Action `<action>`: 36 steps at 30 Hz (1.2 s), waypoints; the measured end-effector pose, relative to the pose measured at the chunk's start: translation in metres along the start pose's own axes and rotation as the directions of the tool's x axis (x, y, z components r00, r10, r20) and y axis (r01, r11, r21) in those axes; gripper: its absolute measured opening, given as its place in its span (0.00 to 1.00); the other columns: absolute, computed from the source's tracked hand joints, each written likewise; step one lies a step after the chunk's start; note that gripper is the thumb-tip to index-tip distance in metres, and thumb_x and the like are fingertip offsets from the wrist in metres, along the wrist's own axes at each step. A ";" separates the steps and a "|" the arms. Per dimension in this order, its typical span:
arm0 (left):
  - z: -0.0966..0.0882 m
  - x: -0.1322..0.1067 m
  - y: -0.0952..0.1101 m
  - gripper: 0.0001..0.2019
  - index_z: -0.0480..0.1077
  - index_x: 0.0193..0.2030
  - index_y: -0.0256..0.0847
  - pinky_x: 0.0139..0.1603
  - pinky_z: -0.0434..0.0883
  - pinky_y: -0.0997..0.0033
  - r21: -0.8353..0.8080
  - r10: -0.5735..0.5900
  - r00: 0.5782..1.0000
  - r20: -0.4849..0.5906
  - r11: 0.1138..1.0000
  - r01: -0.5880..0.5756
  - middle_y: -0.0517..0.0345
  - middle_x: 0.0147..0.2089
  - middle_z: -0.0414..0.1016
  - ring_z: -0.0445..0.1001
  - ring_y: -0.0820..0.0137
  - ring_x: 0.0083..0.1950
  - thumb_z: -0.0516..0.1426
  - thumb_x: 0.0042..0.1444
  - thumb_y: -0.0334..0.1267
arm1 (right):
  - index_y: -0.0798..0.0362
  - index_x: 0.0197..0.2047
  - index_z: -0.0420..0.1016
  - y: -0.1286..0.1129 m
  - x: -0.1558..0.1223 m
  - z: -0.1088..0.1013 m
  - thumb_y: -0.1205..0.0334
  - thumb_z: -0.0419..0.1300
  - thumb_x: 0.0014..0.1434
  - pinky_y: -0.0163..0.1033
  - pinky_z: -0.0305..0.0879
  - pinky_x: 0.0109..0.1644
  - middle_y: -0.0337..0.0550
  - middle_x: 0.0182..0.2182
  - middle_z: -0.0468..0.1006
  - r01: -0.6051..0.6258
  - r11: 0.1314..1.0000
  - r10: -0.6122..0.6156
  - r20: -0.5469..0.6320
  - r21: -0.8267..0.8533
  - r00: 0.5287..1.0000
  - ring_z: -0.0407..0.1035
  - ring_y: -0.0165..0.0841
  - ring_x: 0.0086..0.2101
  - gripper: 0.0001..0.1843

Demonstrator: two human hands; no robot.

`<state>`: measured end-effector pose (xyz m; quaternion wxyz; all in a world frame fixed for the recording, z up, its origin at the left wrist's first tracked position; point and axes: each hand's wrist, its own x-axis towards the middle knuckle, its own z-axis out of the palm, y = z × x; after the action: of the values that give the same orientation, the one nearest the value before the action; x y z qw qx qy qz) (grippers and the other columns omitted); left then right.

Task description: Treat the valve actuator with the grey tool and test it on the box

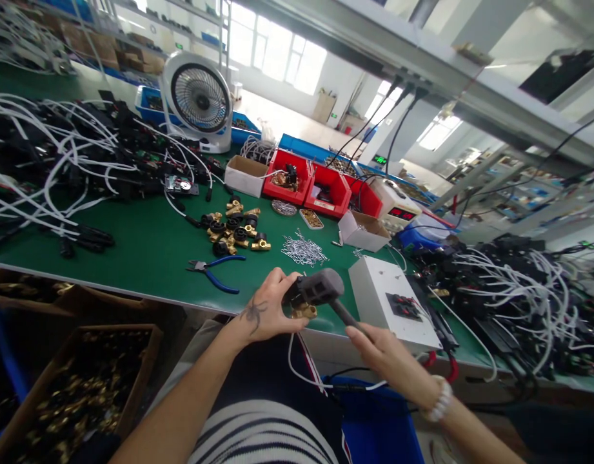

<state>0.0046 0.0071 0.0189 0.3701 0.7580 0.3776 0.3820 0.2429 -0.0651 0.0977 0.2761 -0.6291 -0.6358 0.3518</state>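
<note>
My left hand (265,306) is wrapped round a brass fitting (305,312) with a black part on top, at the table's front edge. A white cable (291,361) hangs below it. In my right hand (386,354) is the handle of a dark grey mallet (329,283). The mallet's head is over the black part and hides much of it; whether they touch I cannot tell. Blue-handled pliers (219,267) lie on the green table left of my hands. Behind them sits a pile of brass fittings (238,232) with black parts. Small metal pins (304,248) lie heaped farther right.
Red bins (328,190), a white fan (200,103) and white boxes (246,175) line the back. A light grey box (378,290) stands right of my hands. White-cabled black assemblies (59,161) crowd both sides. Below are a carton of brass parts (149,341) and a blue bin (378,419).
</note>
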 end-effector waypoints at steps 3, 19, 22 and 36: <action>0.000 0.000 -0.002 0.29 0.67 0.55 0.41 0.43 0.71 0.64 0.003 0.003 1.000 0.004 1.000 -0.003 0.56 0.42 0.59 0.65 0.65 0.42 0.65 0.45 0.43 | 0.51 0.20 0.59 0.002 -0.001 -0.001 0.28 0.53 0.56 0.33 0.41 0.17 0.33 0.13 0.56 -0.037 0.999 0.037 0.008 -0.014 0.999 0.47 0.25 0.15 0.34; 0.002 0.002 -0.007 0.30 0.66 0.56 0.41 0.45 0.72 0.63 0.017 0.003 1.000 0.006 1.000 -0.003 0.56 0.43 0.59 0.66 0.65 0.43 0.66 0.45 0.44 | 0.50 0.20 0.58 0.014 -0.004 0.014 0.27 0.49 0.58 0.33 0.44 0.17 0.34 0.14 0.56 -0.036 0.995 0.039 -0.031 0.088 0.999 0.49 0.26 0.16 0.34; 0.004 0.001 -0.006 0.30 0.64 0.58 0.43 0.42 0.73 0.66 0.009 -0.010 1.000 -0.027 1.000 0.010 0.56 0.43 0.60 0.67 0.66 0.43 0.64 0.48 0.44 | 0.51 0.21 0.58 0.017 -0.004 0.027 0.29 0.55 0.55 0.31 0.42 0.15 0.31 0.13 0.55 -0.131 0.979 0.118 0.088 0.157 0.989 0.48 0.24 0.14 0.33; -0.010 -0.026 0.096 0.29 0.57 0.58 0.37 0.53 0.68 0.57 0.453 0.419 0.816 -0.399 0.863 -0.222 0.47 0.50 0.67 0.67 0.59 0.51 0.62 0.55 0.47 | 0.38 0.62 0.66 -0.027 -0.001 0.081 0.39 0.64 0.56 0.46 0.71 0.50 0.45 0.46 0.74 0.085 0.532 -0.064 -0.060 0.842 0.996 0.71 0.40 0.43 0.33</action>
<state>0.0126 -0.0545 0.0970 0.0356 0.7489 0.3895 0.5350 0.1626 -0.0736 0.0707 0.5666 -0.3941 -0.4108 0.5957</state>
